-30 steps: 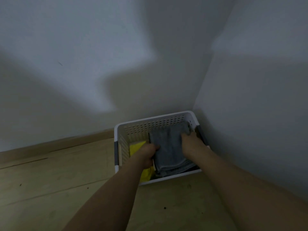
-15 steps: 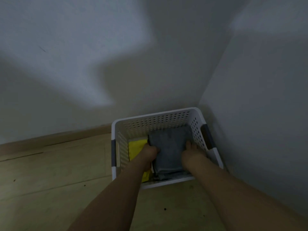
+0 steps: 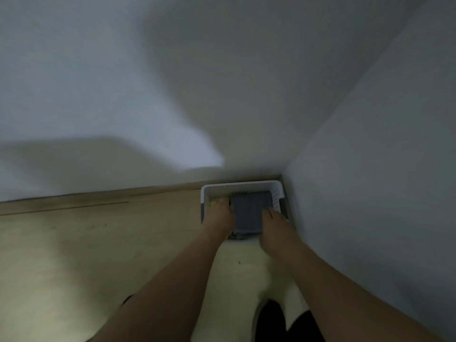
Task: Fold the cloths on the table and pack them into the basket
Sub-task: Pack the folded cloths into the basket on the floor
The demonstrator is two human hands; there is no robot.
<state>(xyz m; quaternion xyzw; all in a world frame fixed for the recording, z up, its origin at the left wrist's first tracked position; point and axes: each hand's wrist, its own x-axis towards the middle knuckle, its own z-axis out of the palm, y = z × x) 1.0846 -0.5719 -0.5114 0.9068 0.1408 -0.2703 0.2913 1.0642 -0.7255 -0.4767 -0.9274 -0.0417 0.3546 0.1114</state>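
A white perforated basket [image 3: 237, 185] sits in the corner where two walls meet. Inside it lies a folded grey cloth [image 3: 249, 213], with a sliver of yellow cloth [image 3: 212, 203] showing to its left. My left hand [image 3: 219, 215] reaches into the basket and grips the grey cloth's left edge. My right hand [image 3: 274, 224] rests against the cloth's right edge, fingers fairly straight. The picture is blurred, so the fingertips are hard to make out.
The basket stands on a pale wooden surface [image 3: 98, 255] that stretches to the left. White walls close in behind it and on the right. Dark shapes [image 3: 269, 319] show at the bottom edge between my forearms.
The view has pulled back and tilted up, so the basket looks smaller and farther away. The grey cloth has settled lower in the basket, and both hands stay at its sides.
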